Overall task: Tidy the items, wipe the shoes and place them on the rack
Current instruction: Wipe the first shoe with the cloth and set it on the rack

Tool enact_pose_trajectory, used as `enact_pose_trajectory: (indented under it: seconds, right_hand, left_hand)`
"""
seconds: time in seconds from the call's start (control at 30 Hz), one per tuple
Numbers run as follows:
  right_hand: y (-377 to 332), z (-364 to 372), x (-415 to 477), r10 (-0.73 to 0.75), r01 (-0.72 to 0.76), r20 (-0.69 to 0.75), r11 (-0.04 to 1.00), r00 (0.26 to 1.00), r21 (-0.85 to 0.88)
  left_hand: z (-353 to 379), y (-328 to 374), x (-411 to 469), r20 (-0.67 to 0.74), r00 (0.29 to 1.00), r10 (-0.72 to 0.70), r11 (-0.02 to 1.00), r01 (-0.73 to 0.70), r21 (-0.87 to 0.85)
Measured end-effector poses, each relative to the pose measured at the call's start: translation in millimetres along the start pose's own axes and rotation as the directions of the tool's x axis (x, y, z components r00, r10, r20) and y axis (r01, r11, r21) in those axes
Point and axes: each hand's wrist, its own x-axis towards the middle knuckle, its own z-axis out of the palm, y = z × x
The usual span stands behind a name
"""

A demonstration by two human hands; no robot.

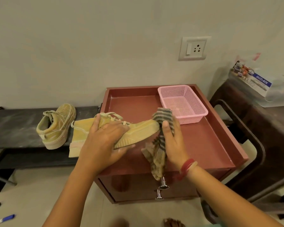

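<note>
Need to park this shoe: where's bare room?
Bare: the rack left of the other shoe; the cabinet top at back-left, beside the pink basket, and front-right. Crowded: the middle, where the left hand grips the held shoe and the right hand holds the cloth.

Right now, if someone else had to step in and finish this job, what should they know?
Left hand grips the yellow shoe at its middle, above the red cabinet top.
Right hand holds the striped cloth against that shoe's toe.
The other shoe stands on the black rack; whether it was wiped, I cannot tell.
Left to do: finish wiping the held shoe, set it on the rack beside its pair, and probably gather the pens on the floor.
</note>
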Motion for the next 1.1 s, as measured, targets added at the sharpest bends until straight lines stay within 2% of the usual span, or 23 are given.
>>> enact_pose_trajectory:
  seconds: [0.03, 0.07, 0.1, 0.13, 0.17, 0.2, 0.27, 0.3, 0.33, 0.37, 0.43, 0.53, 0.6, 0.67, 0.73, 0.83, 0.87, 0.97, 1.03, 1.1]
  right_hand:
    - [-4, 2, -8, -0.186, 0.197, 0.096, 0.973, 0.978, -0.120]
    - [-3, 5, -15, -0.315, 0.376, 0.240, 0.885, 0.918, -0.274]
    - [1, 8, -21, -0.372, 0.500, 0.359, 0.773, 0.856, -0.391]
    - [7, 11, -23, -0.377, 0.533, 0.392, 0.713, 0.839, -0.455]
    - [10, 13, -21, -0.358, 0.500, 0.362, 0.727, 0.861, -0.470]
    - [11, 14, -17, -0.332, 0.439, 0.305, 0.791, 0.893, -0.425]
    - [6, 15, -10, -0.193, 0.215, 0.160, 0.967, 0.968, -0.135]
    - [3, 12, -6, -0.058, 0.057, 0.120, 0.998, 0.991, 0.010]
    - [6, 9, 1, 0.104, -0.118, 0.128, 0.988, 0.986, 0.103]
    - [10, 5, 8, 0.249, -0.265, 0.146, 0.959, 0.957, 0.102]
    - [16, -2, 17, 0.395, -0.399, 0.097, 0.916, 0.913, 0.026]
    - [7, -11, 28, 0.394, -0.374, -0.169, 0.917, 0.904, 0.136]
    - [-6, -16, 27, 0.239, -0.236, -0.245, 0.971, 0.940, 0.041]
    - [-11, -16, 19, 0.092, -0.115, -0.180, 0.986, 0.979, -0.118]
    - [-6, -3, 5, 0.064, -0.065, -0.011, 0.976, 0.998, -0.207]
    - [20, 13, -12, 0.074, 0.043, 0.280, 0.920, 0.957, -0.390]
    - [28, 14, -13, 0.091, 0.075, 0.334, 0.888, 0.938, -0.454]
    - [40, 12, -5, 0.139, 0.030, 0.320, 0.882, 0.937, -0.471]
    - [46, 10, 3, 0.156, 0.011, 0.297, 0.871, 0.942, -0.492]
    - [51, 4, 14, 0.240, -0.058, 0.271, 0.838, 0.932, -0.542]
  left_hand:
    - [0, 0, 0, -0.005, 1.000, 0.002, 1.000, -0.002, 0.008]
    - [0, 1, -1, -0.008, 1.000, 0.004, 1.000, -0.003, 0.016]
    - [0, 0, -1, -0.008, 1.000, 0.005, 1.000, -0.005, 0.020]
    - [0, 1, -2, -0.003, 1.000, 0.010, 1.000, -0.010, 0.023]
    - [0, 1, -2, 0.006, 1.000, 0.015, 0.999, -0.015, 0.028]
    - [0, 2, -2, 0.013, 1.000, 0.017, 0.999, -0.017, 0.035]
    - [1, 1, -3, 0.012, 1.000, 0.013, 0.999, -0.014, 0.034]
    - [0, 1, -2, 0.005, 1.000, 0.012, 1.000, -0.012, 0.029]
    - [-1, 1, -2, -0.007, 1.000, 0.008, 1.000, -0.008, 0.024]
    - [-2, 0, -2, -0.020, 1.000, -0.002, 1.000, 0.002, 0.018]
    - [-4, 0, -1, -0.028, 0.999, -0.044, 0.999, 0.044, 0.025]
    - [0, 9, 6, 0.069, 0.994, -0.088, 0.985, 0.077, 0.157]
    - [8, 18, 11, 0.164, 0.980, -0.109, 0.957, 0.059, 0.285]
    - [15, 24, 14, 0.217, 0.968, -0.126, 0.933, 0.042, 0.357]
    - [18, 28, 17, 0.220, 0.963, -0.152, 0.919, 0.056, 0.389]
    - [12, 33, 14, 0.203, 0.956, -0.212, 0.903, 0.112, 0.415]
    - [7, 30, 11, 0.201, 0.947, -0.251, 0.894, 0.147, 0.423]
    - [-11, 7, -7, 0.200, 0.910, -0.363, 0.881, 0.265, 0.393]
    - [-20, -11, -20, 0.228, 0.910, -0.347, 0.915, 0.276, 0.293]
    - [-25, -17, -23, 0.296, 0.898, -0.326, 0.939, 0.269, 0.216]
